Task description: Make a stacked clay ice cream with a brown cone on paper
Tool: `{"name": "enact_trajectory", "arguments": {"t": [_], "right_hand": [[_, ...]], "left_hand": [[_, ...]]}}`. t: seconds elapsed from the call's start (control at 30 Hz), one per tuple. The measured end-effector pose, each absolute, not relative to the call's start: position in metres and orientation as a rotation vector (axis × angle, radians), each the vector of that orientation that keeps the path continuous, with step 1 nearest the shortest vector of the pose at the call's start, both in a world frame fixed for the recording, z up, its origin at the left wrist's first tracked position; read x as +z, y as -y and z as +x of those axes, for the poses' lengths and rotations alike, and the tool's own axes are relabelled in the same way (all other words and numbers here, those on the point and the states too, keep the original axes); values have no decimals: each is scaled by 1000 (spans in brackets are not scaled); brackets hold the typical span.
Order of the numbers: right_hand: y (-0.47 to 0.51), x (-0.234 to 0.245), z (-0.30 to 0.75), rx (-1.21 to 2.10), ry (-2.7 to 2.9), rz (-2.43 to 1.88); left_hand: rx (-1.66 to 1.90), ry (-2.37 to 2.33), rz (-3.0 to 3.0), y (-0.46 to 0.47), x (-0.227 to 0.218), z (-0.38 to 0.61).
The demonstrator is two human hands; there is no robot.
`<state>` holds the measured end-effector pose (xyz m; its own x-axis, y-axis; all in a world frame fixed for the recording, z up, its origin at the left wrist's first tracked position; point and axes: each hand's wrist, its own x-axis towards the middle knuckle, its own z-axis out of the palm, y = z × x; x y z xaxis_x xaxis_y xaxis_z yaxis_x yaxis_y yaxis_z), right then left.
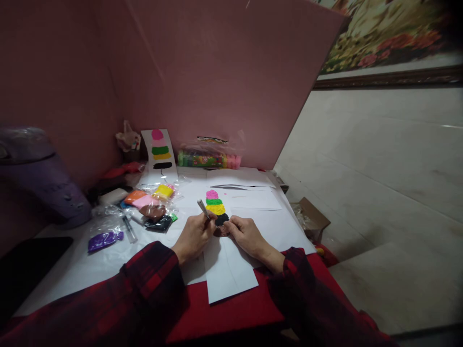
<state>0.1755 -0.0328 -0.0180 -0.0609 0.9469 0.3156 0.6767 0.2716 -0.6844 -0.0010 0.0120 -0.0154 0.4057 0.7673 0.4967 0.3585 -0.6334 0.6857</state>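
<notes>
My left hand (194, 235) is closed around a thin, pale pen-shaped tool (202, 207), its upper end sticking up toward the left. Opposite it, my right hand (249, 235) has thumb and fingers pinched together at the brown patch (224, 230); what they grip is hidden. Both hands rest on a white paper strip (231, 279). Up the strip run textured, clay-like bands: black (222, 220), yellow (216, 210), green (214, 202), and a rounded pink one (211, 194) at the top. The brown patch lies between my fingertips, partly covered.
Bagged clay in several colours, including a purple pack (105, 241) and a yellow pack (163, 191), lies left. A purple bottle (43, 183) stands further left. Behind are a similar coloured picture card (159, 156) and a bag of markers (210, 160). A cardboard box (311, 217) sits right, beyond the table.
</notes>
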Motion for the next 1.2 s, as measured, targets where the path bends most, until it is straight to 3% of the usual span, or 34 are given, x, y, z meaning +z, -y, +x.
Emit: {"name": "enact_trajectory", "arguments": {"t": [1.2], "right_hand": [[34, -17, 176, 451, 1821, -1489]], "left_hand": [[1128, -1095, 2334, -22, -9, -8]]}}
